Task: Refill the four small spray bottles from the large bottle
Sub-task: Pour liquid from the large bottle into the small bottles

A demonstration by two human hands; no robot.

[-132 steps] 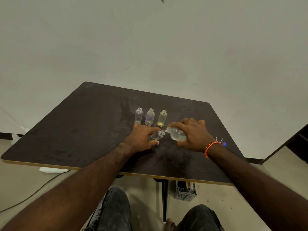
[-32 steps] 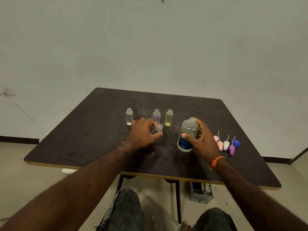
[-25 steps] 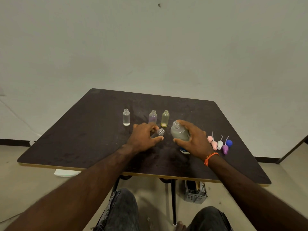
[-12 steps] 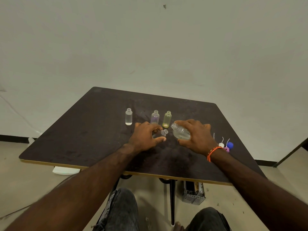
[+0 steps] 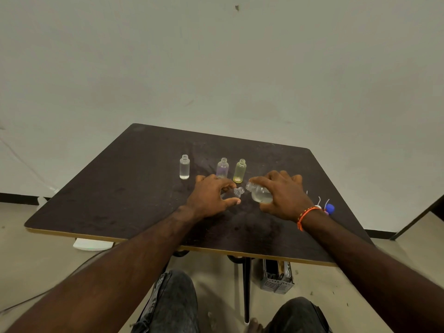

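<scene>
My right hand (image 5: 283,195) grips the large clear bottle (image 5: 259,193), tipped to the left with its open neck beside the mouth of a small clear bottle (image 5: 238,191). My left hand (image 5: 211,197) holds that small bottle tilted toward the large one; most of its body is hidden under my fingers. Three other small bottles stand uncapped behind my hands: a clear one (image 5: 184,166) at the left, a purple one (image 5: 222,167) and a yellow one (image 5: 239,170). Whether liquid is flowing cannot be told.
The dark table (image 5: 134,188) has a light front edge. Spray caps, among them a blue one (image 5: 329,208), lie to the right, partly hidden behind my right wrist. A grey crate (image 5: 276,277) stands on the floor under the table.
My right hand lifted the large bottle from standing and tipped it left toward the small bottle in my left hand. The left hand stayed in place.
</scene>
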